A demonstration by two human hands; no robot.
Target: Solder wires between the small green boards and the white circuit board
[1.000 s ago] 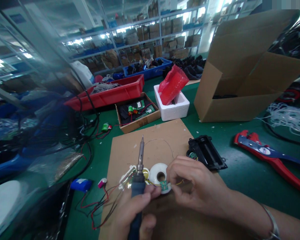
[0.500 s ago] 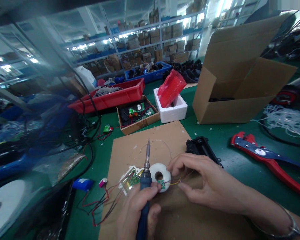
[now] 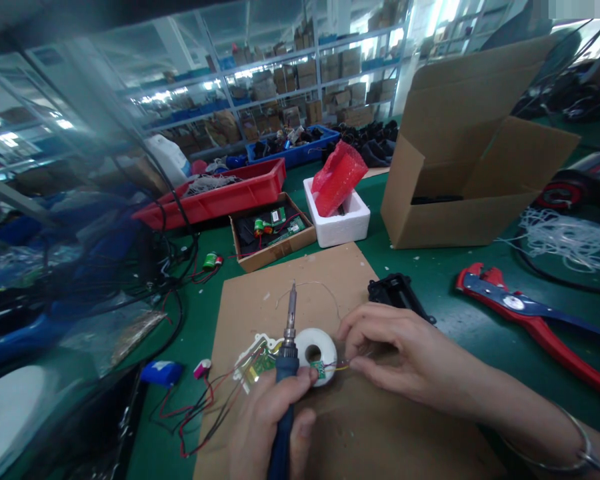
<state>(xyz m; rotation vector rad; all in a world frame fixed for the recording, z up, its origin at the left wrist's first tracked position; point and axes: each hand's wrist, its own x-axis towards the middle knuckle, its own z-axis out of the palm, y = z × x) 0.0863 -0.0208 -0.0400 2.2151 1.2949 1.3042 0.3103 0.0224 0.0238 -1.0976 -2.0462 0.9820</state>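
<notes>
Holding an iron [image 3: 286, 367] at lower centre, my left grip [image 3: 267, 408] nears a board [image 3: 319, 369]; my narrowed right grip [image 3: 410, 350] meets yellow wire [image 3: 341, 366], hold unclear.

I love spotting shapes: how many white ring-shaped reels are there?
2: a small reel on the cardboard sheet, a large reel at the picture's left edge. Others may be hidden.

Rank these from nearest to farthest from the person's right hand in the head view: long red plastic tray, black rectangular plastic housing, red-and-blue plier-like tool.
1. Black rectangular plastic housing: just beyond the right hand, partly hidden by it.
2. Red-and-blue plier-like tool: to the hand's right.
3. Long red plastic tray: far back, to the left.
</notes>
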